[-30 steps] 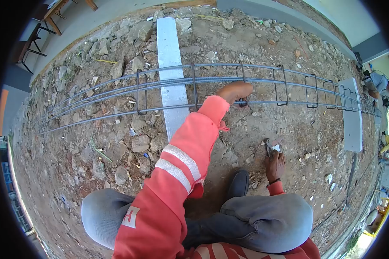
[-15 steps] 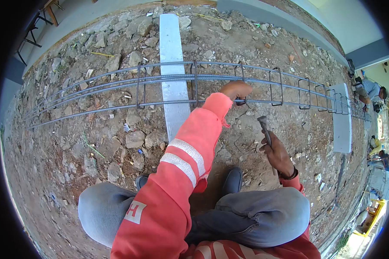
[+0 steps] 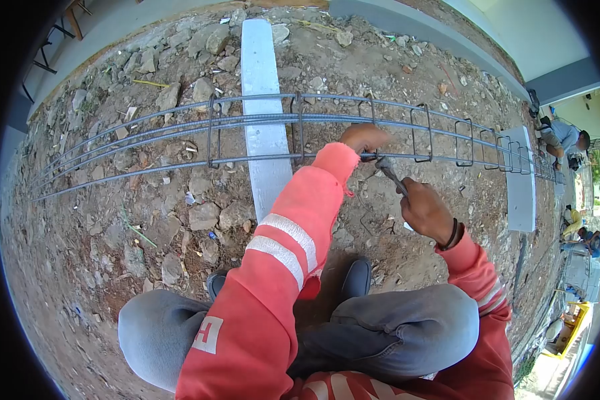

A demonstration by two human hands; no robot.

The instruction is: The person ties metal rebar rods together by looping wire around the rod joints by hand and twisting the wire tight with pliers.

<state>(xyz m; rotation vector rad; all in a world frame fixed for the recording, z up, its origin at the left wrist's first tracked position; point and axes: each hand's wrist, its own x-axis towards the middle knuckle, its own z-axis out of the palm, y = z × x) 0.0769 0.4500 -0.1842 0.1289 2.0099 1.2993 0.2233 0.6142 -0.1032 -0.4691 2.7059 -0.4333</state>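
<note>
A long rebar cage [image 3: 267, 120] lies crosswise in front of me, its bars joined by square steel stirrups [image 3: 301, 127]. My left hand [image 3: 365, 138] reaches over the cage and is closed around one stirrup where it meets the near bar; the fingertips are partly hidden and blurred. My right hand [image 3: 425, 208] grips a pair of dark pincers [image 3: 392, 175] by the handles. The pincers' head meets the near bar, just below and right of my left hand. Whether wire is between the jaws cannot be made out.
A pale board [image 3: 263, 73] passes under the cage at left of centre, and another board [image 3: 521, 183] supports it at right. Broken stones [image 3: 205, 216] and rubble cover the ground. Further right, a person [image 3: 563, 137] bends near the cage's far end. A low wall runs behind.
My right hand has lifted the pincers up and left, from beside my knee to the near bar. My left hand stays at the same stirrup.
</note>
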